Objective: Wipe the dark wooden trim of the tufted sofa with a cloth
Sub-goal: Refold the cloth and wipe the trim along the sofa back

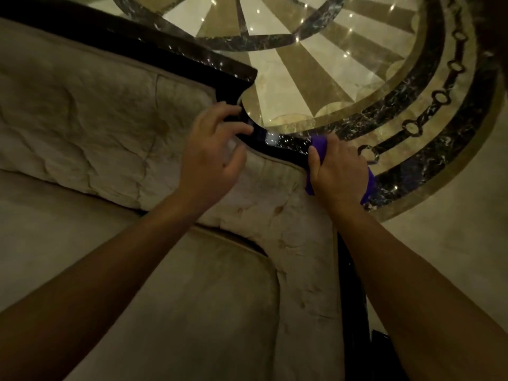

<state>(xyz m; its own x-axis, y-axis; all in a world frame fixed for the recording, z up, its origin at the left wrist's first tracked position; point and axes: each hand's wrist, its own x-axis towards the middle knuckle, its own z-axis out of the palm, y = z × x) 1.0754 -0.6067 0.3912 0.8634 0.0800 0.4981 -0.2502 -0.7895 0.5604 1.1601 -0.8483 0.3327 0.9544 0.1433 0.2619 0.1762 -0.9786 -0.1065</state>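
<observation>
A beige tufted sofa fills the left and lower part of the view. Its glossy dark wooden trim runs along the top of the backrest, curves down at a notch and continues along the arm. My right hand presses a purple cloth onto the trim just right of the notch; the cloth wraps under my palm and shows at both sides. My left hand hovers over the notch with fingers spread and loosely curled, fingertips close to the trim, holding nothing.
Behind the sofa lies a polished marble floor with a round inlaid pattern and a dark chain-motif ring. A seat cushion lies below my arms. The light is dim.
</observation>
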